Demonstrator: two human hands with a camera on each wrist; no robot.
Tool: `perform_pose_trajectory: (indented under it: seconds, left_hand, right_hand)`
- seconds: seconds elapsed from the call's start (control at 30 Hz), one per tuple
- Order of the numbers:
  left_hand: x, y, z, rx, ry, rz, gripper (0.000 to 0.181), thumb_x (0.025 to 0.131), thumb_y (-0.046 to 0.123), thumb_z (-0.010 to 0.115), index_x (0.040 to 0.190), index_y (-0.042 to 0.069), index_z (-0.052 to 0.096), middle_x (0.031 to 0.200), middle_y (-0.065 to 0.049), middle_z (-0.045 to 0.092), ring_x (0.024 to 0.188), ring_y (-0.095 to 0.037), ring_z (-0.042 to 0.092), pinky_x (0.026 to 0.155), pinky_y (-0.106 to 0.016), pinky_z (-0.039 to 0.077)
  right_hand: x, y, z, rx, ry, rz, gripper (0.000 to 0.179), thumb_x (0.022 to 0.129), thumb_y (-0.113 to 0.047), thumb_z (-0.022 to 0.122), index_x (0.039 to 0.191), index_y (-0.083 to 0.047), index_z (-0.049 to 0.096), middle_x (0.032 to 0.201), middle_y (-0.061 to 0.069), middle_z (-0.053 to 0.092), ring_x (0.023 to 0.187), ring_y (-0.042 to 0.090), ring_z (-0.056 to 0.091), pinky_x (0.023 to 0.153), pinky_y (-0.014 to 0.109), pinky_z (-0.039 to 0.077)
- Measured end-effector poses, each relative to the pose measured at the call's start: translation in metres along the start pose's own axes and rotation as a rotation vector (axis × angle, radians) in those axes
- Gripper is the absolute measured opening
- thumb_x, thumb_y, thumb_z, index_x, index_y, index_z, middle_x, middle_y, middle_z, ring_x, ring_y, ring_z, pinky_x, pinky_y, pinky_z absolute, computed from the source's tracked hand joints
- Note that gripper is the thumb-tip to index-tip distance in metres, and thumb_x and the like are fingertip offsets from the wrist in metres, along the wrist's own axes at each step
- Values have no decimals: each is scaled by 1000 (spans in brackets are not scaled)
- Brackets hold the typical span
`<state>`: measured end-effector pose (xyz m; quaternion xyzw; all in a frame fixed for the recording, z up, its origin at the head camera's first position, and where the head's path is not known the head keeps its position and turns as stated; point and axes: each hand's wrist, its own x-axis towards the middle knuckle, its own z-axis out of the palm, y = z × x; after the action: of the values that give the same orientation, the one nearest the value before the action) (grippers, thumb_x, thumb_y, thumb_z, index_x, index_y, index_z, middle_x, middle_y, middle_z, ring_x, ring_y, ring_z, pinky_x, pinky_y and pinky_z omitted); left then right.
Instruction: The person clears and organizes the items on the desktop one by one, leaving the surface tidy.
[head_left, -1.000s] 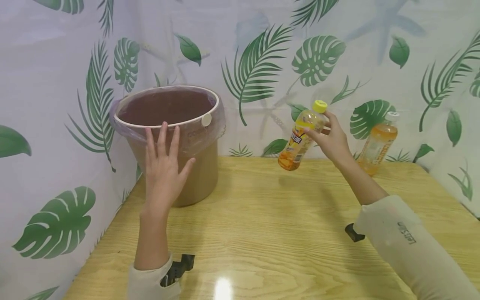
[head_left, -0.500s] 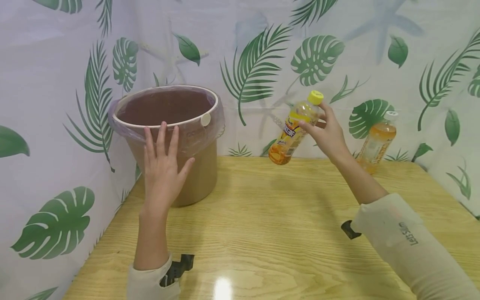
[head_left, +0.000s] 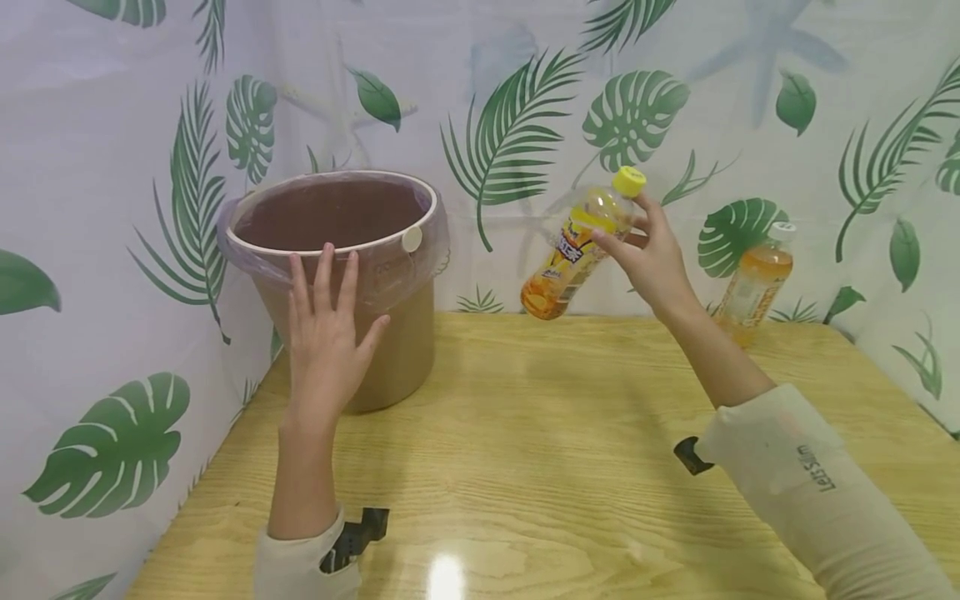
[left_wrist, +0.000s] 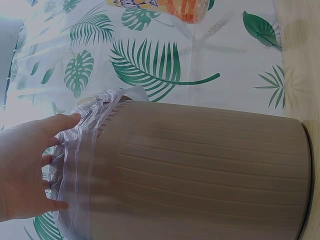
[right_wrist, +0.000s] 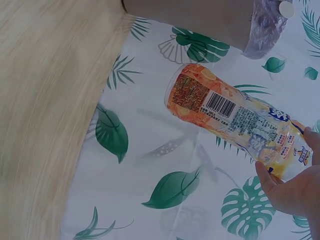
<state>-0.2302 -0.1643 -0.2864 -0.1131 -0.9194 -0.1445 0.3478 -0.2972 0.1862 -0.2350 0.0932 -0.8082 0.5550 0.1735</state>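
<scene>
A yellow-capped drink bottle (head_left: 573, 250) with an orange and yellow label hangs tilted above the table, its base toward the bin. My right hand (head_left: 648, 258) grips it near the shoulder, thumb on the near side. In the right wrist view the bottle (right_wrist: 230, 117) shows its barcode side. My left hand (head_left: 326, 342) has its fingers spread and straight against the rim of a brown trash bin (head_left: 397, 350). A thin clear liner (left_wrist: 75, 165) folds over that rim, and in the left wrist view the left hand (left_wrist: 30, 165) lies at it. The bin's bottom inside is hidden.
A second bottle (head_left: 757, 279) with a white cap and amber drink stands at the back right of the wooden table (head_left: 525, 467). Behind the table hangs a leaf-patterned sheet (head_left: 525, 150), which also covers both sides.
My right hand has moved left and slightly up with the bottle, which tilts further and is nearer the bin. The left hand stays at the rim.
</scene>
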Motion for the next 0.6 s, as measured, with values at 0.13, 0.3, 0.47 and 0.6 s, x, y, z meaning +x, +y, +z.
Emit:
perform_pose_trajectory:
  seconds: [0.13, 0.3, 0.47, 0.6]
  left_hand:
    - [0, 0, 0, -1, 2, 0, 77, 88, 33, 61, 148, 11, 17, 152, -4, -6, 134, -29, -18, 107, -50, 5]
    - [0, 1, 0, -1, 7, 4, 78, 88, 33, 61, 148, 11, 17, 152, -4, -5, 134, -29, -18, 107, -49, 4]
    - [0, 0, 0, 1, 6, 4, 78, 88, 33, 61, 148, 11, 16, 152, -4, -6, 134, -29, -18, 107, -49, 4]
    - [0, 0, 1, 6, 10, 8, 78, 88, 33, 61, 148, 11, 16, 152, -4, -5, 135, -30, -17, 107, -49, 4]
  right_hand:
    - [1, -5, 2, 27, 1, -26, 75, 86, -33, 64, 146, -24, 20, 132, 15, 41, 111, 26, 49, 89, 38, 41]
    - [2, -13, 6, 64, -1, -43, 75, 86, -33, 64, 146, -22, 20, 131, 14, 41, 110, 24, 49, 91, 37, 41]
    - [3, -20, 10, 110, 5, -57, 74, 86, -31, 64, 145, -20, 21, 131, 15, 41, 112, 25, 49, 93, 38, 41]
    - [2, -25, 13, 127, 13, -70, 72, 86, -30, 64, 145, -19, 22, 130, 15, 42, 113, 26, 49, 93, 38, 41]
